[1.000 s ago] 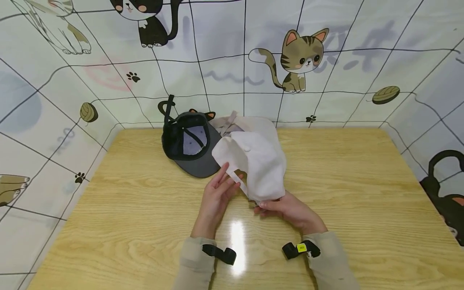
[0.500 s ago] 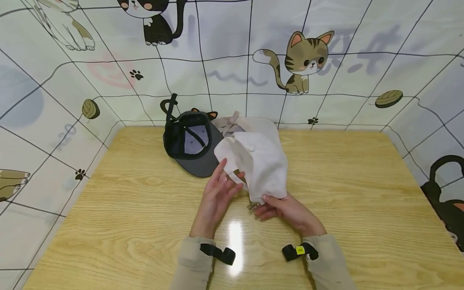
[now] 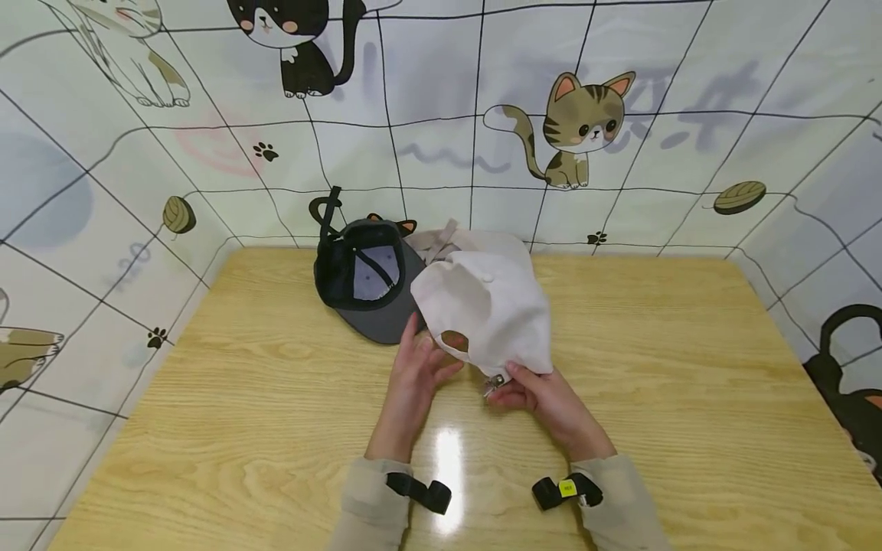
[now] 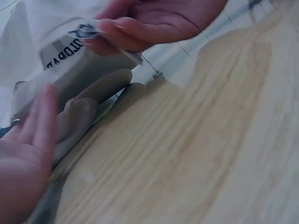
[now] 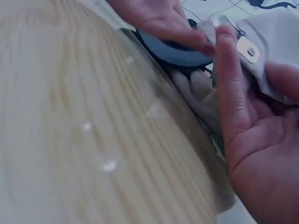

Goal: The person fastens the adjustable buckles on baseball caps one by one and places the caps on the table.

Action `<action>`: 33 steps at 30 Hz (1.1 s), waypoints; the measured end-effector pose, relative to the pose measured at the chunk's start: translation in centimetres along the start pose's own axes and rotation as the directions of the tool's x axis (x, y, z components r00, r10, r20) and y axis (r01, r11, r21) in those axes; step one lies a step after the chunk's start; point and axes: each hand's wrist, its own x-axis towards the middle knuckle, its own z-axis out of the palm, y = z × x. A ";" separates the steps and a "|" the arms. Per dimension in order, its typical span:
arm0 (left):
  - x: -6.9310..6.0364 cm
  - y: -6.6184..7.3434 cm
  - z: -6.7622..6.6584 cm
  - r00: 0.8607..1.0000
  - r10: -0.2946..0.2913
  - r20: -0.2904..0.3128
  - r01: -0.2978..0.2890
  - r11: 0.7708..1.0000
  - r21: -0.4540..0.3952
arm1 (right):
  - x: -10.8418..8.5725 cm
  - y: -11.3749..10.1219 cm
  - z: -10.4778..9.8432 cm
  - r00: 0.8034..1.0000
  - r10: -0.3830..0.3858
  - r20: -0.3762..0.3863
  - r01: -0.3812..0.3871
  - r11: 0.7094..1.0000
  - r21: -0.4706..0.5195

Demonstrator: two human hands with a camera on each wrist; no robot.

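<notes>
In the head view, the beige cloth item (image 3: 506, 243) is mostly hidden behind a white fabric cap (image 3: 517, 306) above the wooden counter (image 3: 241, 398). The right hand (image 3: 540, 398) pinches the white cap's edge beside a metal buckle (image 3: 498, 380); the left hand (image 3: 413, 367) is loosely spread, contact uncertain. An upturned dark grey cap (image 3: 379, 304) shows its inside. From the left wrist, dark lettering (image 4: 65, 52) is partly covered. From the right wrist, the frame crops both hands.
</notes>
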 end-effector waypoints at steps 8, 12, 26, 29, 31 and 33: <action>-0.5 -2.2 1.7 0.967 -0.243 0.083 0.180 0.872 0.456 | 0.1 0.0 0.5 0.998 -0.015 -0.068 0.019 0.998 0.054; -0.5 -2.7 1.9 0.965 -0.243 0.097 0.159 0.839 0.521 | 0.1 0.0 0.4 0.998 -0.043 -0.051 0.046 0.998 0.048; -0.6 -2.6 1.4 0.964 -0.234 0.124 0.176 0.916 0.359 | 0.6 0.1 0.9 0.985 -0.080 -0.155 0.045 0.976 -0.214; -0.6 -2.7 1.4 0.970 -0.228 0.082 0.185 0.915 0.358 | 0.6 0.1 0.9 0.981 -0.080 -0.177 0.038 0.973 -0.228; -0.5 -2.7 1.3 0.974 -0.216 0.063 0.180 0.918 0.354 | 0.6 0.1 1.0 0.977 -0.082 -0.199 0.034 0.972 -0.231; -0.5 -2.8 1.3 0.978 -0.202 0.053 0.172 0.922 0.347 | 0.5 0.1 1.0 0.973 -0.085 -0.214 0.034 0.972 -0.231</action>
